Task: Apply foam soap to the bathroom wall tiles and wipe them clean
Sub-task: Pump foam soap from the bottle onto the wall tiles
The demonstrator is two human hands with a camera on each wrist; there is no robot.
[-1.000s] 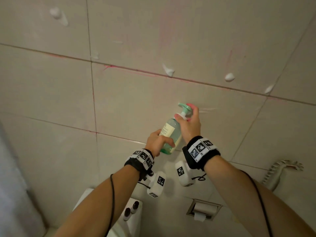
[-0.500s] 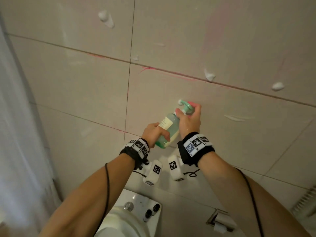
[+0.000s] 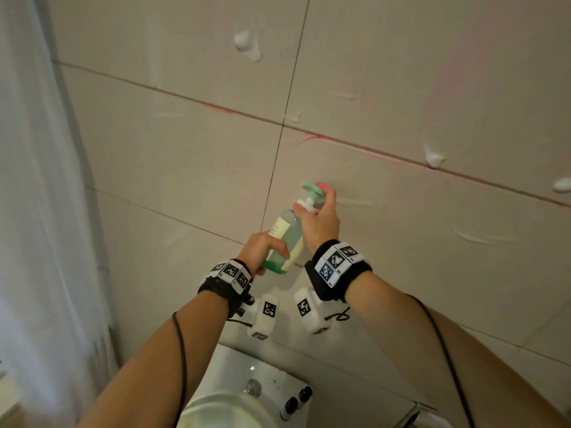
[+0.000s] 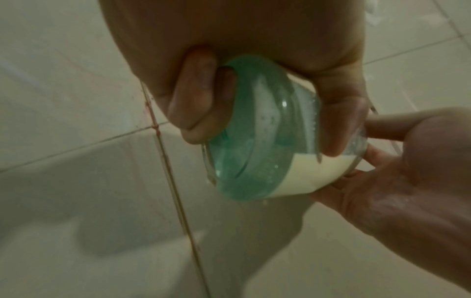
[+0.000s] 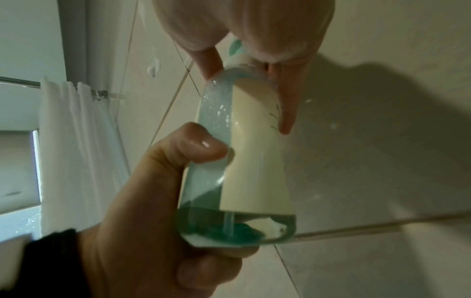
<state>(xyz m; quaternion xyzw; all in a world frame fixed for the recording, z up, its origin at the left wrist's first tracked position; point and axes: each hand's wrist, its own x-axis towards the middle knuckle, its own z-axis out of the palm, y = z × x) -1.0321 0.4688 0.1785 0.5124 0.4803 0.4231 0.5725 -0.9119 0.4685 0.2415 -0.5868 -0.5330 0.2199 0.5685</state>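
A clear green foam soap bottle [image 3: 285,239] with a cream label is held tilted up against the beige wall tiles [image 3: 185,168]. My left hand [image 3: 262,247] grips its base, fingers curled round the bottom [image 4: 257,141]. My right hand [image 3: 318,216] holds the neck, with fingers over the teal pump head [image 3: 313,193]. In the right wrist view the bottle [image 5: 249,165] shows a little green liquid at its base. White foam blobs [image 3: 247,46] [image 3: 432,157] cling to the tiles, and thin smeared streaks [image 3: 482,237] lie to the right.
A white shower curtain [image 3: 34,211] hangs along the left. Below my arms is a white toilet cistern [image 3: 234,372] with a flush button and two small dark bottles [image 3: 296,400]. Red marks run along the grout lines [image 3: 312,138].
The view has swung left, bringing the curtain and cistern further in. Both hands and the bottle have shifted left along the wall, keeping the same grip.
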